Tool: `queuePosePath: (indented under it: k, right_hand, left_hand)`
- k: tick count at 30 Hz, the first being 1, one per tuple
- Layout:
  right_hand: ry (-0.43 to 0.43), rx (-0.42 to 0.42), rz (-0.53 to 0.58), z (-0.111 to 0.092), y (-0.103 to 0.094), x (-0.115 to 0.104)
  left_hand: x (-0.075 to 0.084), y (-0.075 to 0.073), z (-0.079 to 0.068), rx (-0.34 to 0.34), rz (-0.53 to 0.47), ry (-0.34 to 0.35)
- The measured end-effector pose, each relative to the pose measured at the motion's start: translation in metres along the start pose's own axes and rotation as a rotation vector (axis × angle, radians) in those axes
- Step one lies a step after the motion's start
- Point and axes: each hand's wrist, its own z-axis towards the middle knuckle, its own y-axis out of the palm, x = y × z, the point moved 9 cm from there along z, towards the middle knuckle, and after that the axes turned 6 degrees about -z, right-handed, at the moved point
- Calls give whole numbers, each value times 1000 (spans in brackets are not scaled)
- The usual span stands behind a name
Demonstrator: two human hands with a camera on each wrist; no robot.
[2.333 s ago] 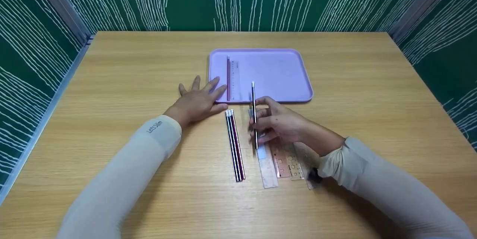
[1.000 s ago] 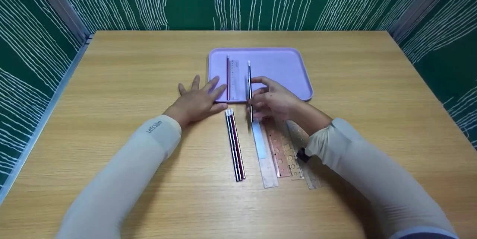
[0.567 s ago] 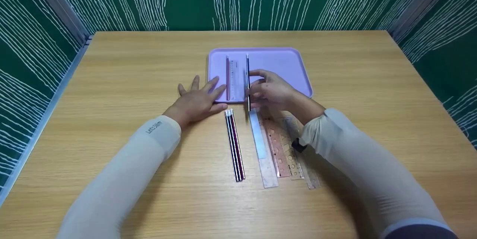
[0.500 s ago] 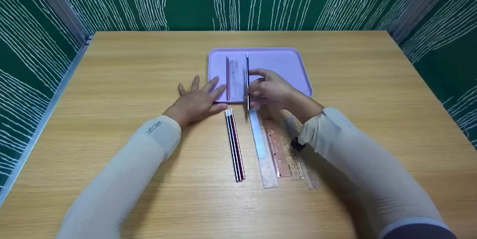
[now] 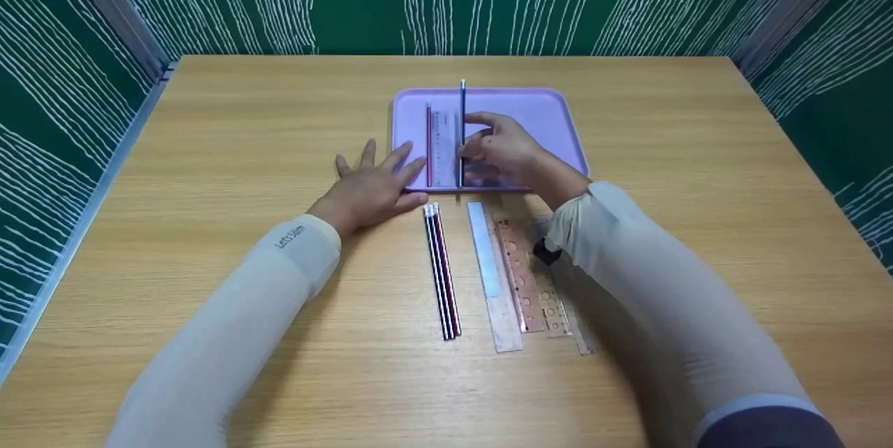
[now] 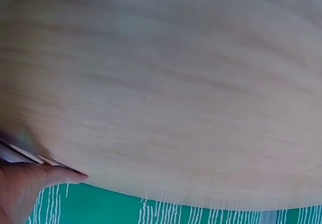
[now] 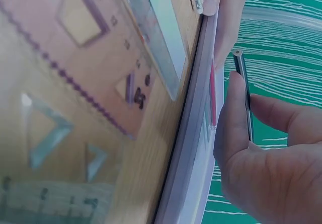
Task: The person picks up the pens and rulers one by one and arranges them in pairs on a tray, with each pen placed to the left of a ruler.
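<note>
My right hand (image 5: 506,148) pinches a dark pencil (image 5: 462,102) between thumb and fingers. The pencil points lengthwise away from me over the lilac tray (image 5: 520,105), its white-tipped end past the far rim. In the right wrist view, thumb and fingers press on the pencil (image 7: 243,75) from both sides, apart from the tray. Inside the tray, at the left, a red pencil (image 5: 429,144) lies beside a clear ruler (image 5: 443,155). My left hand (image 5: 370,193) lies with fingers spread across the tray's near left corner and the table.
Several pencils (image 5: 441,273) lie side by side in front of the tray. Right of them are a clear ruler with a pale blue strip (image 5: 483,249), a pink stencil ruler (image 5: 520,277), a yellowish one (image 5: 554,312) and another clear ruler (image 5: 586,343), partly under my right forearm.
My right hand has carried the dark pencil forward from above the rulers to over the tray, slightly leftward. The left hand stays in place, as do the pencil and ruler in the tray.
</note>
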Motion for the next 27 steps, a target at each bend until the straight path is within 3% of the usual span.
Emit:
queuePosePath:
  k: [9,27]
  right_hand:
    - [-14,67,-57,13,0,0]
    - [6,95,-155,15,8,3]
  left_hand:
    - [1,-1,-1,-2,-14,2]
    - [2,-2,-1,4,-12,12]
